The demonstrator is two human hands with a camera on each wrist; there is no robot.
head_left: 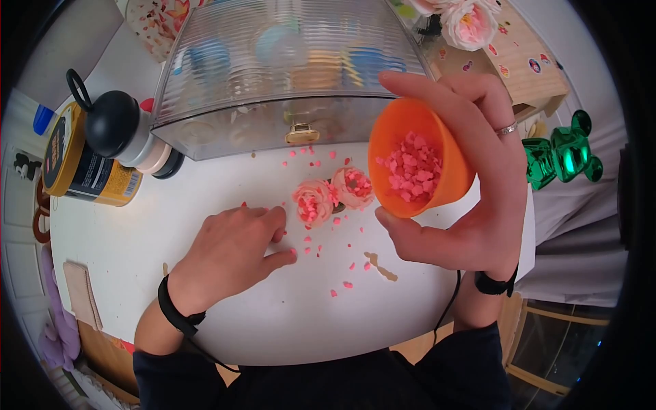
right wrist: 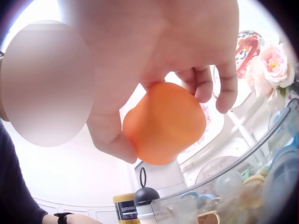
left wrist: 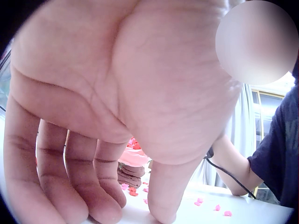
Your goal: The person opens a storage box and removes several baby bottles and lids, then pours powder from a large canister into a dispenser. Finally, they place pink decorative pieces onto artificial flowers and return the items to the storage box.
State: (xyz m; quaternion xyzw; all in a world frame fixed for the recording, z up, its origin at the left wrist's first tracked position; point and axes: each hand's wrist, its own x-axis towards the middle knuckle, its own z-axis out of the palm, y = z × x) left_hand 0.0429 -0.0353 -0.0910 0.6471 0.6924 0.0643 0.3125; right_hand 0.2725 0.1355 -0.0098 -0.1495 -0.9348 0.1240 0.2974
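Note:
My right hand [head_left: 471, 171] holds an orange cup [head_left: 458, 164] tilted above the table, thumb and fingers around it; pink bits [head_left: 413, 167] lie inside. In the right wrist view the cup's base [right wrist: 168, 123] faces the camera. My left hand [head_left: 236, 249] is low over the white table, its thumb and fingertips near scattered pink bits [head_left: 307, 239]; in the left wrist view the hand [left wrist: 126, 93] shows bent fingers with nothing between them. Two pink flowers [head_left: 314, 203] with pink bits in them lie between my hands, on a brown base [left wrist: 131, 175].
A clear ribbed box [head_left: 273, 123] with a gold latch stands at the back. A black-lidded bottle [head_left: 119, 126] and a yellow-lidded tub [head_left: 102, 181] are at the left. A shiny green figure [head_left: 570, 154] is at the right. A beige cloth [head_left: 82, 294] lies at the left edge.

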